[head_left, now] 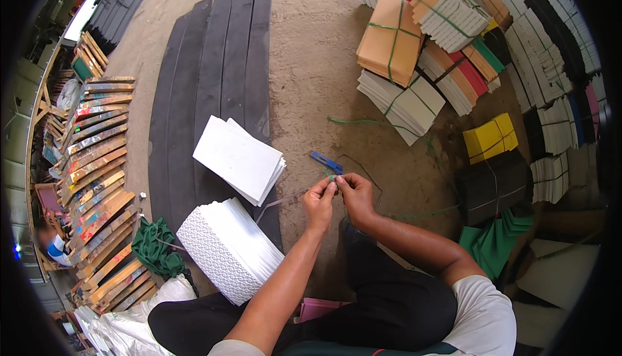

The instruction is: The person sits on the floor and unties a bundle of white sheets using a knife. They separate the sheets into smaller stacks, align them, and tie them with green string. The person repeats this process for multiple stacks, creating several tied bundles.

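My left hand (318, 204) and my right hand (357, 199) meet in front of me, fingertips pinched together on a thin green string (332, 178). A pale string (280, 200) runs from my left fingers toward the white sheets. Just beyond my fingertips, a blue utility knife (326, 162) lies on the floor. Left of my hands is a small stack of white sheets (236, 158) on dark strips. Nearer to me stands a thick stack of white sheets with a textured top (223, 252), beside my left forearm.
Long black strips (223, 51) cover the floor ahead. Paint-marked wooden boards (97, 181) line the left, near a dark green string bundle (157, 246). Tied stacks in orange (391, 37), white (405, 103) and yellow (490, 138) sit at right, with green sheets (495, 242) nearer. A person (55, 246) is at far left.
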`<state>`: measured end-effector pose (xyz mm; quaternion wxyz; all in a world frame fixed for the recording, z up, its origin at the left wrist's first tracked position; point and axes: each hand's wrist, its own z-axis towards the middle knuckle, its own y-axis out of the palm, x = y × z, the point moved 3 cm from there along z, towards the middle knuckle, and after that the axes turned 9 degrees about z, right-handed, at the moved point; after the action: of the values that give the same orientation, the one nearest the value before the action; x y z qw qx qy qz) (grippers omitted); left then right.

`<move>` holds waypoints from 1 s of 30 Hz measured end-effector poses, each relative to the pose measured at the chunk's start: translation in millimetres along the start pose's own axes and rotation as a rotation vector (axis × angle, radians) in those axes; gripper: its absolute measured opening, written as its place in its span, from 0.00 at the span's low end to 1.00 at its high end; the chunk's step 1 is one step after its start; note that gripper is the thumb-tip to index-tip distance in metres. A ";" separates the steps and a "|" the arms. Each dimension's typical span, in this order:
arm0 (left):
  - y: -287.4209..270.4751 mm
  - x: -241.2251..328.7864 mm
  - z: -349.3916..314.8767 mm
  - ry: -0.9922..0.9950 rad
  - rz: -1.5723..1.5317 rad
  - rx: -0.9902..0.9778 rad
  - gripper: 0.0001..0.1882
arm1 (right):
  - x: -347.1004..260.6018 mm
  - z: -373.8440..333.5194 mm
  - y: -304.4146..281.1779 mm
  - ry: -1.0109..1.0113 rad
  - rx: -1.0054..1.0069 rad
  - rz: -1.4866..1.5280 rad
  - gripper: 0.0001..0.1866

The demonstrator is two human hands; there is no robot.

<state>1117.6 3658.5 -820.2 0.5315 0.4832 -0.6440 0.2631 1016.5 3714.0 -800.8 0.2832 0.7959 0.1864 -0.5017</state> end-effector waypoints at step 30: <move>5.3 2.5 5.7 -0.150 0.244 0.189 0.08 | 3.9 13.3 -18.5 0.508 -0.322 0.290 0.07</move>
<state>1110.4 3654.9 -818.6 0.3982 0.4677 -0.7081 0.3482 998.2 3719.9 -813.6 0.4182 0.8587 0.2128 -0.2059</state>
